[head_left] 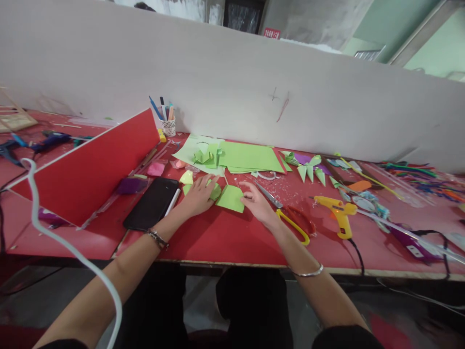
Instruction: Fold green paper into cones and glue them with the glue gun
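Two green paper pieces lie on the red table in front of me. My left hand rests with its fingers spread over the rounded green piece, partly hiding it. The squarish green piece lies just right of it. At that piece's right edge is my right hand, its fingers curved and apart, thumb near the paper; whether it touches is hard to tell. A small yellow-green scrap sits beyond my left hand. Behind are green paper sheets and a folded green paper shape.
A black phone and a red board stand to the left. At right are scissors, a yellow glue gun, folded paper leaves and a purple glue gun. A pen cup stands by the white partition.
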`<state>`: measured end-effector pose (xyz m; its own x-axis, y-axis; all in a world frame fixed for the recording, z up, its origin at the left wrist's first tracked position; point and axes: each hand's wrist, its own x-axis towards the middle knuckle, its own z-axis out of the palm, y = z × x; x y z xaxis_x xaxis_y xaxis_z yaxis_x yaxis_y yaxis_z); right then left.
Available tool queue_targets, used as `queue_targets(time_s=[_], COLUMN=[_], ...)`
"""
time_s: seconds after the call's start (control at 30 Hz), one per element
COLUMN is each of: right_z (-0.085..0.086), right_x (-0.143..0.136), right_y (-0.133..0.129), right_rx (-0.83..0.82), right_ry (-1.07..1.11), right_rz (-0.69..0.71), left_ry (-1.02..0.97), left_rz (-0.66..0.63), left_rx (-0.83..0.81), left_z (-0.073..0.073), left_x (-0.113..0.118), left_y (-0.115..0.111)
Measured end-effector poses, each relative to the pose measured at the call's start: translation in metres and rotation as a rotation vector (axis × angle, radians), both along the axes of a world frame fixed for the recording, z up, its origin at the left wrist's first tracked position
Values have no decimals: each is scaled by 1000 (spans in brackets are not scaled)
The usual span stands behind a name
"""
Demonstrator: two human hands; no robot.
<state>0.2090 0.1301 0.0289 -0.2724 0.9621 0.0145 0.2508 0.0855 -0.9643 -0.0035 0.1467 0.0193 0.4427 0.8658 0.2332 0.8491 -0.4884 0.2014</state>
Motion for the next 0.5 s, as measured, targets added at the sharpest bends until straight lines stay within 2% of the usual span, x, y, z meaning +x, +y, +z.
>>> queue_targets(time_s=[0.07,0.13,0.23,0.4,0.5], right_z=[3,3,-1,-4,1], right_x=[6,10,11,13,18], right_y=[-14,-28,-46,-59,-65], right_rx=[-18,-35,-63,-28,130], right_ry=[27,16,0,-52,-185], right_rz=[36,14,-29,30,85], left_ry=[-30,-53,-13,204,339], left_rz=[-103,-223,-331,-339,-305], left_rx=[-30,-56,-47,83,108], left_z=[6,12,16,8,4], left_x=[-1,2,12,28,30], left_y=[-13,-30,-53,-68,-73])
